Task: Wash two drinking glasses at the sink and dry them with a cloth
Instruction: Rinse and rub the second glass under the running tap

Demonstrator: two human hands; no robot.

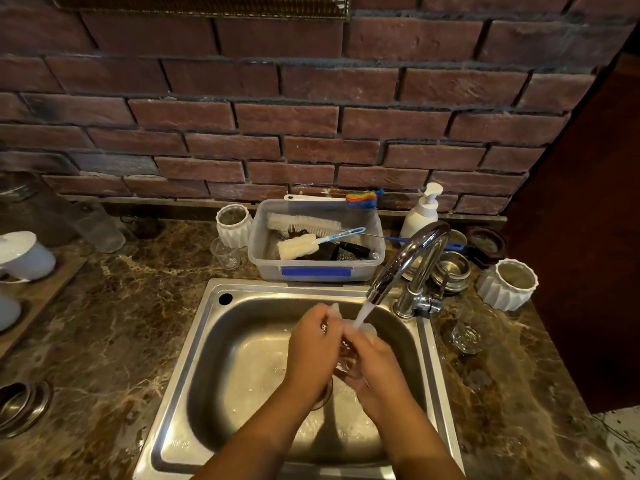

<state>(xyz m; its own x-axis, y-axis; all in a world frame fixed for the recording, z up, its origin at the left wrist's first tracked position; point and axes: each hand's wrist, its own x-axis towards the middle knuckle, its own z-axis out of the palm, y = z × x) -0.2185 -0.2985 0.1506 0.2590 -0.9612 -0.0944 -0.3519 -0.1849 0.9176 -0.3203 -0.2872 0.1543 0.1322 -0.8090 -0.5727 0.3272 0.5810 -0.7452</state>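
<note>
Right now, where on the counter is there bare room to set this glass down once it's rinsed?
Bare marble lies left of the sink, up to the wooden tray. Right of the faucet it's crowded: a clear glass, white ribbed cup and steel lids. Open marble only nearer you.

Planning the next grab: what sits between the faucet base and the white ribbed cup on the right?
Head view: stacked steel bowls lie between faucet base and white ribbed cup.

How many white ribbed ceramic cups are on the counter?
2: one white ribbed cup left of the plastic tub, another right of the faucet. None seem hidden.
</note>
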